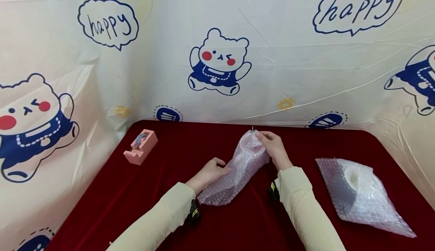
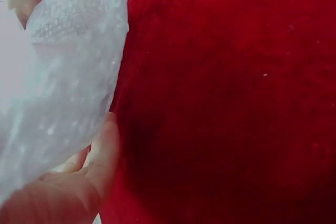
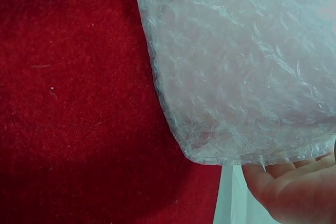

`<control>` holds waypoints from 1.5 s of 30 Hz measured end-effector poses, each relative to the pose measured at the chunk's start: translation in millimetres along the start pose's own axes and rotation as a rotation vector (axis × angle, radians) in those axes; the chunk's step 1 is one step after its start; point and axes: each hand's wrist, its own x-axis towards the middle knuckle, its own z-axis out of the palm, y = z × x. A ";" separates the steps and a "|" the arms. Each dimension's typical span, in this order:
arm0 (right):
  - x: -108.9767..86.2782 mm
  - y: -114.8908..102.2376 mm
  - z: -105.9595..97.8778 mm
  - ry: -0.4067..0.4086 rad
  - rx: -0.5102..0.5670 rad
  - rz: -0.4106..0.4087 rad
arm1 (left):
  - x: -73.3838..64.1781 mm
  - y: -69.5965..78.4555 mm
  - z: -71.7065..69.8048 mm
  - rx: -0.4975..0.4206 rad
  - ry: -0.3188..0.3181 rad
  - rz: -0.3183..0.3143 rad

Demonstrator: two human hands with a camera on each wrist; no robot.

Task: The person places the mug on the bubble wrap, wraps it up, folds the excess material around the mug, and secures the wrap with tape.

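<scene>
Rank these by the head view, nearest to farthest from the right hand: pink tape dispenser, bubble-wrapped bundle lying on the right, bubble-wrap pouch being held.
1. Bubble-wrap pouch: its upper end is at the right hand itself.
2. Bubble-wrapped bundle: lying off to the right.
3. Pink tape dispenser: well over on the left.
</scene>
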 end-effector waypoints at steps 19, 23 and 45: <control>4.4 1.8 0.2 0.012 -0.007 0.003 | 16.0 20.5 -14.5 0.034 0.010 -0.022; 5.0 1.8 -0.3 0.015 -0.014 0.001 | 17.6 27.0 -21.4 -0.044 -0.038 -0.020; 0.9 -1.1 -0.9 -0.019 -0.033 0.014 | 19.6 8.0 -50.2 -0.026 -0.486 0.300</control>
